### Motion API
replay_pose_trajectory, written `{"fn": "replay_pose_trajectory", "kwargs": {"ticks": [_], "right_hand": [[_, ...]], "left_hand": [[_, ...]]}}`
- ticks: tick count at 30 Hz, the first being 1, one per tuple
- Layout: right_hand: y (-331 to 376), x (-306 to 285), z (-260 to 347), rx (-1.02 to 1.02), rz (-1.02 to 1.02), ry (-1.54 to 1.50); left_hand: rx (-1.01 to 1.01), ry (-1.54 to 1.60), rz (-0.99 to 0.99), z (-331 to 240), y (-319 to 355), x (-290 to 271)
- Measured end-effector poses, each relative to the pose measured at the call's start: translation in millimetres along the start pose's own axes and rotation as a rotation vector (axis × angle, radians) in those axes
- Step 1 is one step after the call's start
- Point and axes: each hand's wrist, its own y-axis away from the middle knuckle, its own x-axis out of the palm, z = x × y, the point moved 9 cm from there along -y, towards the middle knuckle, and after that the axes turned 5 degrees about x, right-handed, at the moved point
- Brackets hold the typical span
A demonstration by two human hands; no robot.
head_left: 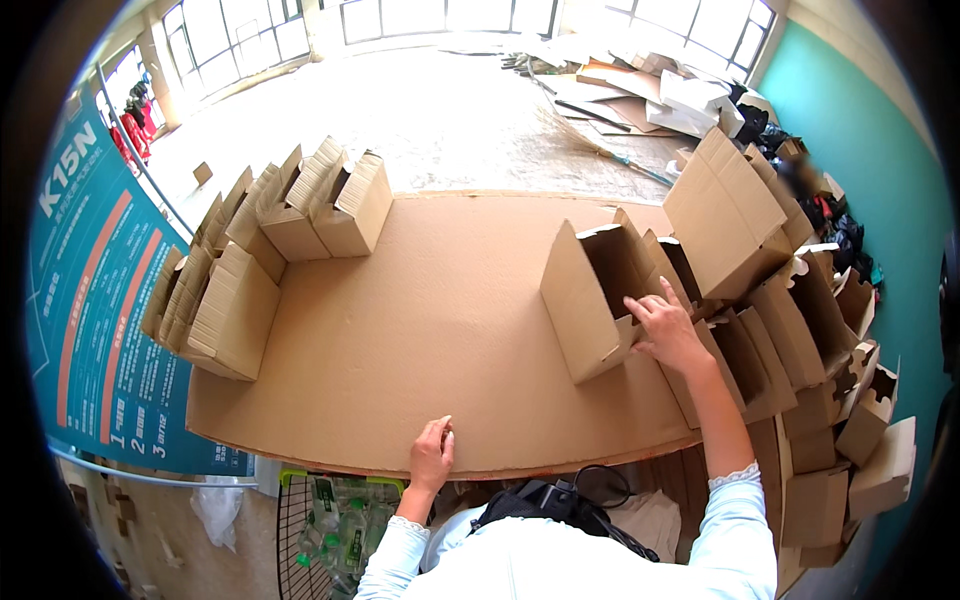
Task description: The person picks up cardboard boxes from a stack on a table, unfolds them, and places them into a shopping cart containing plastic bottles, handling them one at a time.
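Observation:
An open-topped brown cardboard box [583,310] stands upright on the right part of the table. My right hand [668,328] grips its right-hand wall, with some fingers over the edge into the opening and the thumb lower down outside. More open boxes stand close beside it on the right. My left hand [431,457] hovers by the table's near edge, its fingers curled together with nothing visible in them. Bare cardboard [430,330] covers the tabletop between the hands and the boxes at the left.
Folded-open boxes [235,312] form rows along the table's left and far-left edge. Many boxes [815,505] pile up at the right. Below the near edge sits a basket [292,535] with plastic bottles. A blue banner [100,300] stands left; a broom [620,160] lies beyond the table.

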Motion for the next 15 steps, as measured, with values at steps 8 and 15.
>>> {"fn": "replay_pose_trajectory", "kwargs": {"ticks": [8, 15], "right_hand": [[-22.1, 21.0, 17.6, -0.213, 0.132, 0.012], [-50.2, 8.1, 15.3, -0.137, 0.048, -0.095]], "left_hand": [[0.13, -0.208, -0.042, -7.1, 5.4, 5.4], [0.186, -0.291, -0.109, -13.1, 8.7, 9.5]]}}
